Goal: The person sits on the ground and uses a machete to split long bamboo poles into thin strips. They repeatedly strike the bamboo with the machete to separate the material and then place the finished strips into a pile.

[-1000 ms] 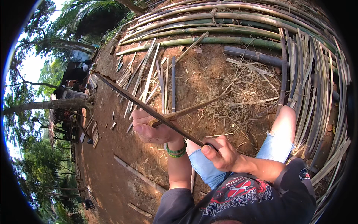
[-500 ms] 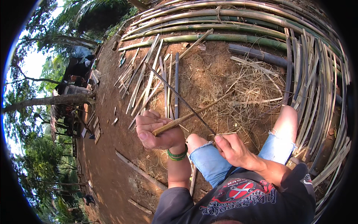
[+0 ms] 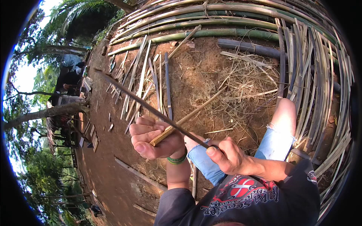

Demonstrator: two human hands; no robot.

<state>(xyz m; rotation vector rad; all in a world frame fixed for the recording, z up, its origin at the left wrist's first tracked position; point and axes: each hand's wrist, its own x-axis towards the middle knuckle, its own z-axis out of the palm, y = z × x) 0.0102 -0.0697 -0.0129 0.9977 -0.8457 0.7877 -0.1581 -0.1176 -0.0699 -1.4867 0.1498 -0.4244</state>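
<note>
My left hand [image 3: 151, 138], closed palm up, grips a split bamboo stick [image 3: 203, 105] near its squared, pale end. The stick slants away to the right, its far part over a heap of fibres. My right hand [image 3: 228, 156] is wrapped around the handle end of a machete [image 3: 139, 99], its long dark blade seen almost edge-on. The blade points away to the left and crosses over the stick just right of my left hand's fingers. Whether its edge touches the stick, I cannot tell. Most of the handle is hidden in my right hand.
Bamboo fibres and shavings [image 3: 249, 84] litter the brown soil ahead. Several split strips [image 3: 141, 75] lie front-left. Long bamboo poles [image 3: 226, 32] stretch across the far side, and bundled strips [image 3: 316, 79] line the right. My bent knees [image 3: 284, 113] are close to both hands.
The machete blade has swung left and looks broader and closer, its crossing now nearer my left hand. My right hand has shifted slightly left and down. The whole scene has slid a little left.
</note>
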